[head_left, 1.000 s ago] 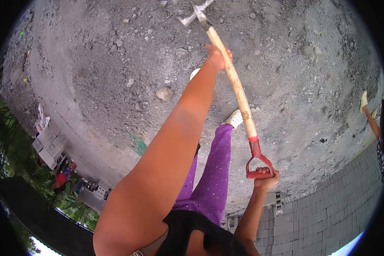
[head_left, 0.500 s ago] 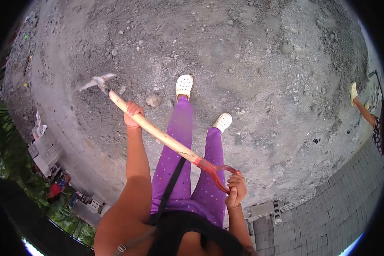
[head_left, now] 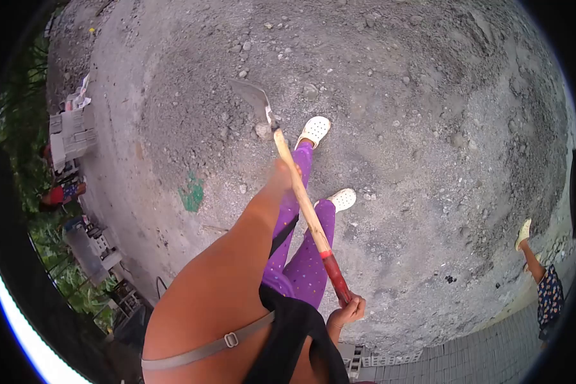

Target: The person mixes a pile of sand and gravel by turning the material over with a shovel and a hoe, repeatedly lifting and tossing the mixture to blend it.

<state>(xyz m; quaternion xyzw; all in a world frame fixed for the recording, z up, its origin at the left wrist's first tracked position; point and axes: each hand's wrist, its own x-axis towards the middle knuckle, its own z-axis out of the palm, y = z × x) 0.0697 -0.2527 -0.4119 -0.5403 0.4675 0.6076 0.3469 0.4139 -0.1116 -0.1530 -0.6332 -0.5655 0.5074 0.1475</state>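
Note:
A shovel (head_left: 313, 221) with a pale wooden shaft and red handle end slants across my legs. My left hand (head_left: 287, 173), slightly blurred, is wrapped round the upper shaft near the metal socket. At the red grip, my right hand (head_left: 350, 310) is closed, and my fingers hide part of the handle. The metal blade (head_left: 254, 96) is tilted, close over loose grey gravel (head_left: 198, 102) ahead of my feet. A rounded stone (head_left: 263, 131) sits beside the blade's neck. My white clog (head_left: 315, 130) is just right of the shaft's top.
A green patch (head_left: 191, 192) marks the ground at left. Stacked grey blocks (head_left: 77, 131) and a person in red (head_left: 61, 195) are at the far left. Another person's patterned clothing (head_left: 549, 297) shows at right, near rows of grey pavers (head_left: 486, 355).
The shovel has swung rightward and steeper, its blade moving from far left to in front of my feet. Both hands keep their hold. My view has turned, bringing the green patch into sight.

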